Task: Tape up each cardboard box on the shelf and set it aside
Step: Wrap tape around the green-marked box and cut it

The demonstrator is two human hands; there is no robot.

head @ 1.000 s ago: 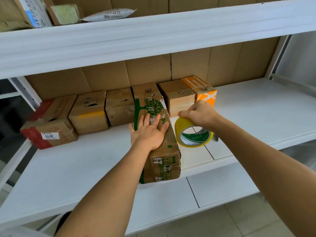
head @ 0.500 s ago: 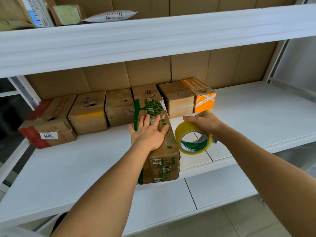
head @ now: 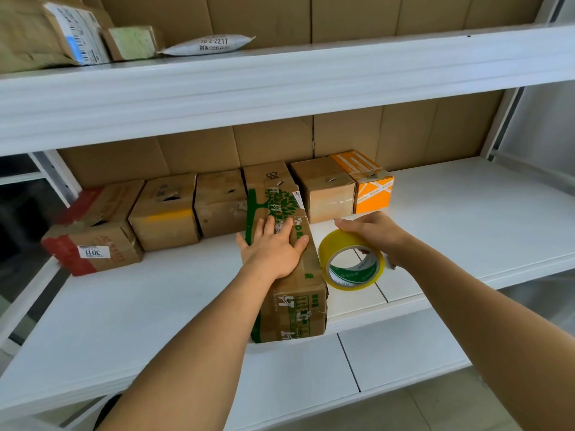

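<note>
Long box with green print (head: pixel 284 253) is lying lengthwise on the white shelf (head: pixel 124 306), near end hanging slightly over the front edge, far end reaching back into the row of boxes. Left hand (head: pixel 273 247) is lying flat on top of it, fingers straight and spread, pressing down, not curling round anything. Right hand (head: pixel 371 234) is gripping the yellow tape roll (head: pixel 353 259) from above, fingers curled over the rim; the roll is standing on edge just beside the right side of the long box, whether it is touching the shelf I cannot tell. Row along the cardboard back wall (head: pixel 435 132), left to right: red-edged box (head: pixel 93 231) with a white label reading 3011 and sitting at an angle, plain brown box (head: pixel 165 213) with a torn hole on top, another brown box (head: pixel 219 202) touching the long box's left side, then right of the long box a brown box (head: pixel 323 189) and an orange box (head: pixel 368 185) pressed together. Those two are sitting directly behind the tape roll and right hand, close. Tops of the row boxes are showing small tears; contents are not visible. Shelf area to the right of the orange box is bare white. Upper shelf (head: pixel 280 85) is carrying a large package with a barcode label (head: pixel 53 35), a small box with a greenish face (head: pixel 132 43) and a flat white mailer pouch (head: pixel 208 45).
</note>
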